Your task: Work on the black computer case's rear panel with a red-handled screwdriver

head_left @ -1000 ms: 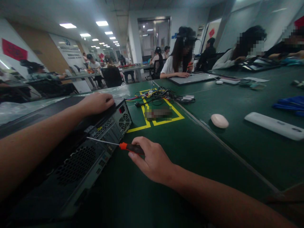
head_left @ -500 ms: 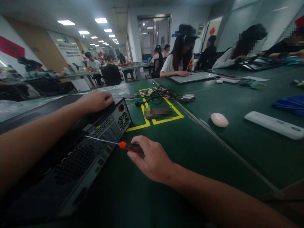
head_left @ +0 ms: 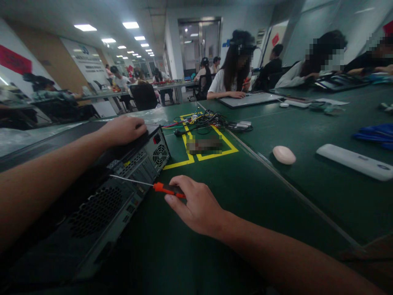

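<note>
A black desktop computer case [head_left: 101, 205] lies on its side on the green table [head_left: 245, 192], its rear panel with fan grille facing me. My left hand [head_left: 124, 129] rests palm down on the case's upper far edge, fingers curled over it. My right hand [head_left: 196, 205] grips the orange and black handle of a screwdriver [head_left: 147, 185]. The thin metal shaft points left, its tip against the rear panel of the case.
A tangle of cables [head_left: 205, 121] lies inside a yellow taped square [head_left: 211, 153]. A white mouse [head_left: 284, 155] and a white keyboard [head_left: 354, 161] sit to the right, with blue cloth [head_left: 376, 134] beyond. Several other people work at tables farther off.
Almost nothing moves: both hands stay in place, the screwdriver held against the rear panel. The view shifts slightly.
</note>
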A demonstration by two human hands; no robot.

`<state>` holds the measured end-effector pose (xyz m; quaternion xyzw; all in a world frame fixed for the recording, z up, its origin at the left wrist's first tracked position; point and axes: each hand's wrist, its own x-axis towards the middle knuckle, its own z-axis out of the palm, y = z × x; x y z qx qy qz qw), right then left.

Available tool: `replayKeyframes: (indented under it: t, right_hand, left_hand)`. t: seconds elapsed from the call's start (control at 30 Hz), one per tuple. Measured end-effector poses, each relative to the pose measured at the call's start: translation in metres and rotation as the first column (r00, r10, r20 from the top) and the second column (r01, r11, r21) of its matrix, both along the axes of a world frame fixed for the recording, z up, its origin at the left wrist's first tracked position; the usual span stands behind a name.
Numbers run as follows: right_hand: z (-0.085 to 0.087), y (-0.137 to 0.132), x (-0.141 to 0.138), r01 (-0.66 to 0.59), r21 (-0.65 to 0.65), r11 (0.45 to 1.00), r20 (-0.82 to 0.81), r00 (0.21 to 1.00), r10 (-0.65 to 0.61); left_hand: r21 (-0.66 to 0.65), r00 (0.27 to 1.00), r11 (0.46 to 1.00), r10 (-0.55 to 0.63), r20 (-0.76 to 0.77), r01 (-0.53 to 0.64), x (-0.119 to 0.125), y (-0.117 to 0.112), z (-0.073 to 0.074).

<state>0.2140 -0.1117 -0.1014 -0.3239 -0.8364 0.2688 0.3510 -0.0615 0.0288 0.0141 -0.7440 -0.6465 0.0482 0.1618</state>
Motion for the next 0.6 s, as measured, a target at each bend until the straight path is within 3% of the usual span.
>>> replayKeyframes:
  t: [0.6]
  right_hand:
    - [0.0017, -0.0009, 0.0006, -0.001, 0.008, 1.000, 0.022, 1.000, 0.001]
  left_hand:
    - [-0.009, 1.000, 1.000, -0.009, 0.024, 0.009, 0.0008, -0.0010, 0.0005]
